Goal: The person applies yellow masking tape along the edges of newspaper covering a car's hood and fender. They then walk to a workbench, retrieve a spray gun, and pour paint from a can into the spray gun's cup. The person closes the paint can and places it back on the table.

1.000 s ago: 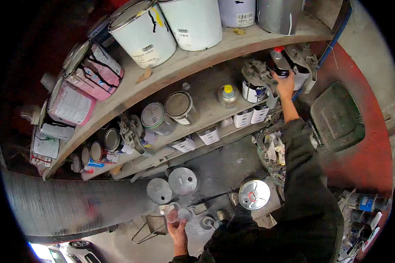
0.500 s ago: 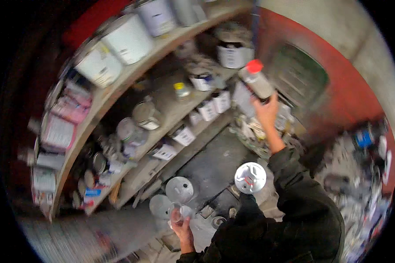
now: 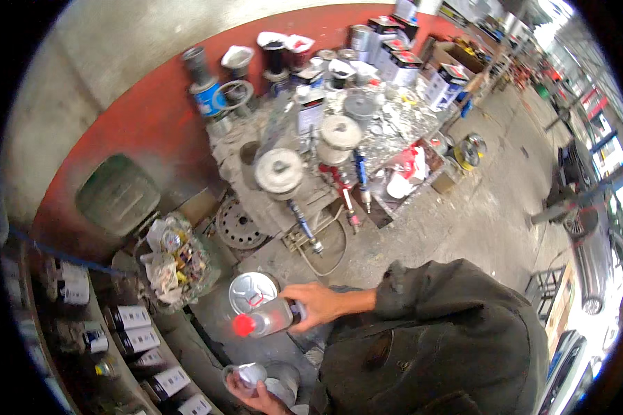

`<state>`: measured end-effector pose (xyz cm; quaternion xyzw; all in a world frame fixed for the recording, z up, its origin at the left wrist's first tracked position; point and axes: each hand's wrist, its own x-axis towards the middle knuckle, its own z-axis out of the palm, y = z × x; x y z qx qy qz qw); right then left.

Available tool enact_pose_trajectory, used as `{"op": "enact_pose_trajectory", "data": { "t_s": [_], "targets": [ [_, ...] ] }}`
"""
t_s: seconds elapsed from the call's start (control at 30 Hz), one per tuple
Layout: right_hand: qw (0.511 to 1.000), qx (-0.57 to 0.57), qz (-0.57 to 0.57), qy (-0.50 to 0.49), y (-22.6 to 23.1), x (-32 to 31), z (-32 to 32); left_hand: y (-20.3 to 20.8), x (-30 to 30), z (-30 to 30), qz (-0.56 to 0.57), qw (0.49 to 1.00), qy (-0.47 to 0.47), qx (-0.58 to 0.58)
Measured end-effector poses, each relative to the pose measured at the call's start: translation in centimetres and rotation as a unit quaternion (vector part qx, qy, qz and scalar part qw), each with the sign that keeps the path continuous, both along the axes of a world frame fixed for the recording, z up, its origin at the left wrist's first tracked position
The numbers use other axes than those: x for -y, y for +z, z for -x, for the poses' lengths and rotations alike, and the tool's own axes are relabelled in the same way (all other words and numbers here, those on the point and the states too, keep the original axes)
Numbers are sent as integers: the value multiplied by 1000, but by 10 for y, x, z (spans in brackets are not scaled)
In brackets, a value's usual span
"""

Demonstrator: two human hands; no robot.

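My right hand (image 3: 311,306) is closed around a clear bottle (image 3: 273,319) with a red cap (image 3: 243,325). The bottle lies nearly level, its capped end pointing left toward the shelves. A round metal can (image 3: 250,289) with a silver lid stands on the floor just beyond it, partly covered by the bottle in this view. Lower down, my left hand (image 3: 259,399) holds a clear plastic cup (image 3: 251,374), its fingers wrapped round the side. Pale round lids or pails (image 3: 284,380) show beside that hand, mostly hidden.
A cluttered bench (image 3: 242,145) ahead carries cans, cups and spray guns. A rubbish-filled bin (image 3: 176,259) stands left, near a wheel rim (image 3: 241,223). Shelves with labelled containers (image 3: 140,339) run along the lower left. Parked cars (image 3: 588,221) stand far right.
The view has swung right from the shelves to the bench. My right hand has brought the bottle from near the bin to beside the can and tipped it level. My left hand still holds the cup.
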<state>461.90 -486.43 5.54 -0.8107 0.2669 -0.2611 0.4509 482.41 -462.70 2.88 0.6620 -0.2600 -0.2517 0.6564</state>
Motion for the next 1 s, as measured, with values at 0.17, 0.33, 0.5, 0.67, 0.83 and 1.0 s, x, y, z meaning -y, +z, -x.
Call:
{"op": "enact_pose_trajectory", "data": {
  "t_s": [0.17,0.33,0.5,0.67,0.83,1.0],
  "targets": [
    [981,-93,-27,-168,-14,2,111,-6,81,46,25,988,-153,-16],
    [954,-76,-7,-290,-2,28,214,-6,183,134,61,964,-257,-3],
    [919,-91,-28,-383,-9,67,330,2,311,262,43,937,-346,6],
    [898,-68,-48,-432,-28,129,460,-20,454,409,42,917,-394,49],
    [936,-30,-17,-350,-74,218,590,-68,615,544,-9,893,-424,151],
    [946,-33,-67,-316,-87,281,698,-126,733,648,-22,916,-386,109]
  ]
}}
